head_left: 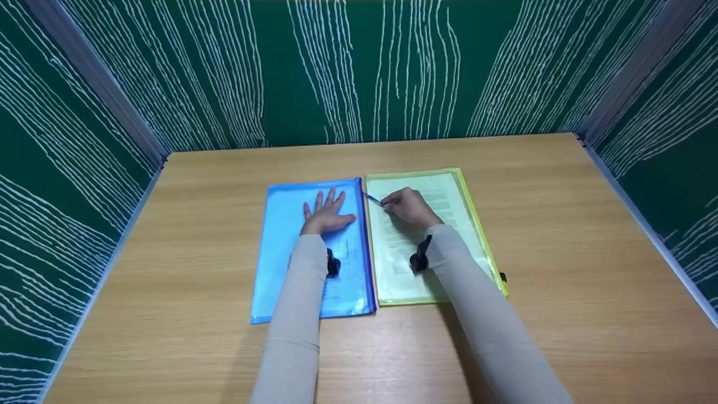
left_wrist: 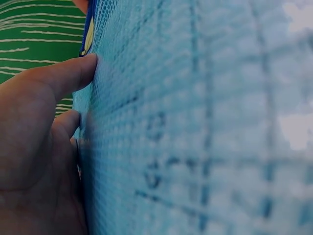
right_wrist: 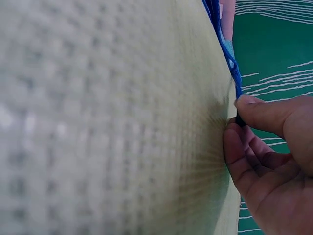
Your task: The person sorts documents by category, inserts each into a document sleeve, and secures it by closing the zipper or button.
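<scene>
A blue mesh zip pouch (head_left: 280,252) with papers inside lies flat on the table. My left hand (head_left: 326,216) rests on it with the fingers spread, and its thumb touches the mesh in the left wrist view. Beside the blue pouch lies a yellow-edged zip pouch (head_left: 404,280) holding a printed sheet. Above that one, my right hand (head_left: 412,206) pinches the end of a blue zipper pull (head_left: 372,198) between thumb and fingers. The pull stretches from the blue zipper edge (head_left: 367,252) of the left pouch. In the right wrist view, the thumb and fingertips (right_wrist: 247,100) cover its dark end.
The wooden table (head_left: 168,269) reaches out on both sides of the pouches. Green panels with white lines (head_left: 364,73) stand behind it and at the sides. A small black tab (head_left: 503,277) sticks out at the yellow pouch's right edge.
</scene>
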### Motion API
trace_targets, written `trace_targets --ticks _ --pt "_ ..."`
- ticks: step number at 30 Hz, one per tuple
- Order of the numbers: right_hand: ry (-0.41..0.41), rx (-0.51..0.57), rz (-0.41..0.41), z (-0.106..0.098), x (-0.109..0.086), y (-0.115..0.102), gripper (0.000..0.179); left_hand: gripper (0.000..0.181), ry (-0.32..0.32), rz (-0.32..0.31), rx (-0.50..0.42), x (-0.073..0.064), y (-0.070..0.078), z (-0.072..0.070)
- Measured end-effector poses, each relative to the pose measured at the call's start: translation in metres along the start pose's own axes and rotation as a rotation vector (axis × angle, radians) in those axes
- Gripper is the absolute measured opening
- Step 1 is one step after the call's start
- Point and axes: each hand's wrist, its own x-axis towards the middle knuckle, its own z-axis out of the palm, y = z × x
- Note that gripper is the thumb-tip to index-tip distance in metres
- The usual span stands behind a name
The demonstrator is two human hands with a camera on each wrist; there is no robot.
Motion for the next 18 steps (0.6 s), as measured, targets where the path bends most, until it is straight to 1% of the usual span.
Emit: trace_targets --ticks 4,7,14,18 --pt "-0.021 -0.020 -0.023 0.0001 -0.0027 -0.0008 0.021 0.082 0.016 -0.015 -0.009 -0.0015 -0.0011 -0.0008" --pt "-0.037 -0.023 -0.021 -0.0007 -0.0039 -0.0009 0.020 0.082 0.027 -0.015 -0.022 -0.0029 -0.0013 -0.0014" --pt "-0.069 -0.012 0.064 -0.0055 -0.0062 -0.0023 0.021 0.081 0.034 -0.013 -0.034 -0.0031 0.0018 -0.0009" --pt "-0.076 -0.010 0.085 -0.0072 -0.0074 -0.0026 0.020 0.081 0.048 -0.015 -0.039 -0.0014 0.0025 0.0000"
